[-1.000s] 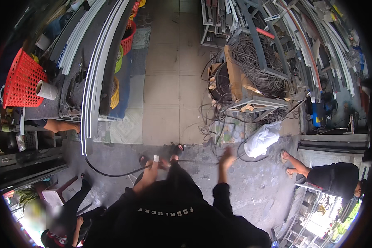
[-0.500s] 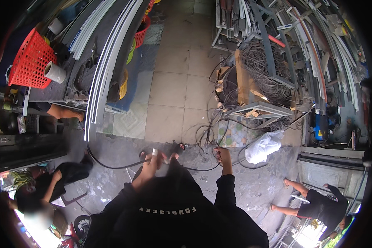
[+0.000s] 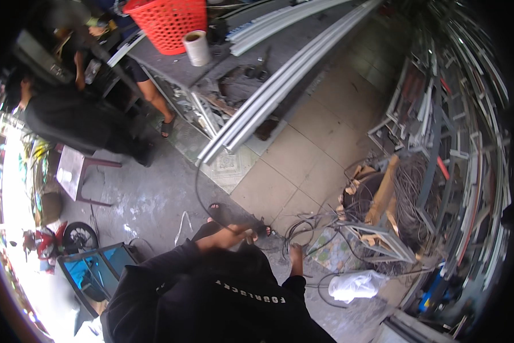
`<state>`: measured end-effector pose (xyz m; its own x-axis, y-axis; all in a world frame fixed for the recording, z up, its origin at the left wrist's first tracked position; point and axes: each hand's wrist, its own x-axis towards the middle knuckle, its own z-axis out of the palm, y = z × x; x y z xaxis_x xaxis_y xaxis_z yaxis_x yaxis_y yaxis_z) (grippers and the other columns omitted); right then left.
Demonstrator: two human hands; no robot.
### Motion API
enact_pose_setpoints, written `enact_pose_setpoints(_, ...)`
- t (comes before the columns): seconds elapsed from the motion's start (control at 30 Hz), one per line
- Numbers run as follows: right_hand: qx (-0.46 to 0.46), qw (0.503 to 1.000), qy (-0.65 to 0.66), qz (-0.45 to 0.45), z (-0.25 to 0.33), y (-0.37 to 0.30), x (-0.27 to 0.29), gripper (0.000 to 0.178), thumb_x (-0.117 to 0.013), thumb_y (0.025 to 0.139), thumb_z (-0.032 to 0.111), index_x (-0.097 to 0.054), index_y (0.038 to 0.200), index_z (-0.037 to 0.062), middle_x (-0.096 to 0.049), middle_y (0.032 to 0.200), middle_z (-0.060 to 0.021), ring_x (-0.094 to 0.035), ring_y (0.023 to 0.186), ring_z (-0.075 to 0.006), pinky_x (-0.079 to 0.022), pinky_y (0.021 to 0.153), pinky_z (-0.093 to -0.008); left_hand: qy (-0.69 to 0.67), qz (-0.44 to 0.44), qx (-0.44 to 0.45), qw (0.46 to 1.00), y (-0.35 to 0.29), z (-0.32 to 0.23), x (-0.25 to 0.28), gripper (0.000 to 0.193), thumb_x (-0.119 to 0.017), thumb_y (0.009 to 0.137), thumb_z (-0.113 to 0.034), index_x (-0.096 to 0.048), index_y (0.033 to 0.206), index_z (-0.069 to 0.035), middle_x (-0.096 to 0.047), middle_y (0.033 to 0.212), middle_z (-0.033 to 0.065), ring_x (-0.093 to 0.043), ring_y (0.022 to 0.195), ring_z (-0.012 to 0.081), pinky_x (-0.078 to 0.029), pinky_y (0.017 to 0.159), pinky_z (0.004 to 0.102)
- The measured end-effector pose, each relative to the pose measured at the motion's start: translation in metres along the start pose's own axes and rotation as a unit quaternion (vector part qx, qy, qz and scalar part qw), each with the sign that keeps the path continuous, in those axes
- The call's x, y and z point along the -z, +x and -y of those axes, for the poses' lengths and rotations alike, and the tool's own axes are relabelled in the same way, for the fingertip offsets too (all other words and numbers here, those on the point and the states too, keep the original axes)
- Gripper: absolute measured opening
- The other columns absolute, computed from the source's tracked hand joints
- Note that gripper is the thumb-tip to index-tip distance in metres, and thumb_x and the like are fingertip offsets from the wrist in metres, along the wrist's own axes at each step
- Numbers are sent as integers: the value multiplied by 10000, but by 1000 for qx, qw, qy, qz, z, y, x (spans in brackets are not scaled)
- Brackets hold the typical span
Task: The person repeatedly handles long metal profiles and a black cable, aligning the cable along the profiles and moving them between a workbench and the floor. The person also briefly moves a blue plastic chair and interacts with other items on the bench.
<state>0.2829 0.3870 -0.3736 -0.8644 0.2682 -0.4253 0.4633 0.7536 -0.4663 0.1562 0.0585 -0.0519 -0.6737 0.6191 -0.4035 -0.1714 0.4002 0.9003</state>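
Note:
Both my arms in black sleeves reach down from the lower edge. My left hand (image 3: pixel 227 236) is closed around a thin black cable (image 3: pixel 198 197) that arcs up from it toward the ends of the long metal profiles. My right hand (image 3: pixel 295 255) grips the same cable where it runs into a tangle of black loops (image 3: pixel 303 227) on the floor. My sandalled foot (image 3: pixel 228 214) shows just beyond the left hand, on the grey concrete.
Long silver profiles (image 3: pixel 280 86) lie on a workbench with a red basket (image 3: pixel 168 20) and a tape roll (image 3: pixel 197 48). A person in black (image 3: pixel 74 120) bends at the left by a stool (image 3: pixel 68 171). A rack of wire coils (image 3: pixel 408 194) and a white bag (image 3: pixel 354 286) sit right.
The view has swung round, so the bench and profiles now run across the top. My right hand has drawn in closer to my body. Both hands stay on the cable.

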Motion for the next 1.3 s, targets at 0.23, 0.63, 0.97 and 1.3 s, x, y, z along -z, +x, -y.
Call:
enact_pose_setpoints(0.23, 330, 846, 374, 188, 386, -55, 169, 371, -416, 985, 272, -519, 1216, 1, -559, 1197, -97, -543, 1039, -153, -441, 863, -287, 140, 6, 2, 990, -10, 91, 47, 281, -451, 939, -248, -590, 1101, -66, -649, 984, 143, -618, 949, 291, -450, 855, 387)
enact_pose_setpoints(0.63, 113, 795, 566, 189, 511, -96, 137, 384, -448, 969, 298, -613, 926, -46, -618, 703, -103, -570, 567, -143, -464, 549, -269, 6, 8, -66, 998, 7, 71, 233, 405, -383, 961, -303, -515, 1215, -16, -610, 1064, 147, -594, 972, 227, -442, 882, 341)
enact_pose_setpoints(0.97, -118, 774, 590, -198, 605, -147, 121, 328, -543, 929, 251, -625, 798, -39, -544, 512, -86, -402, 329, -78, -265, 328, -206, -435, 95, -34, 895, 61, -68, 213, 519, -483, 933, -405, -405, 1190, 39, -589, 1041, 168, -665, 818, 276, -558, 759, 366)
enact_pose_setpoints(1.3, -83, 771, 599, -200, 608, -135, 130, 368, -582, 908, 270, -624, 757, -63, -548, 513, -96, -425, 349, -79, -255, 334, -198, -385, 27, -23, 922, 65, -59, 204, 599, -261, 948, -534, -433, 1118, 13, -552, 887, 172, -624, 608, 251, -550, 558, 363)
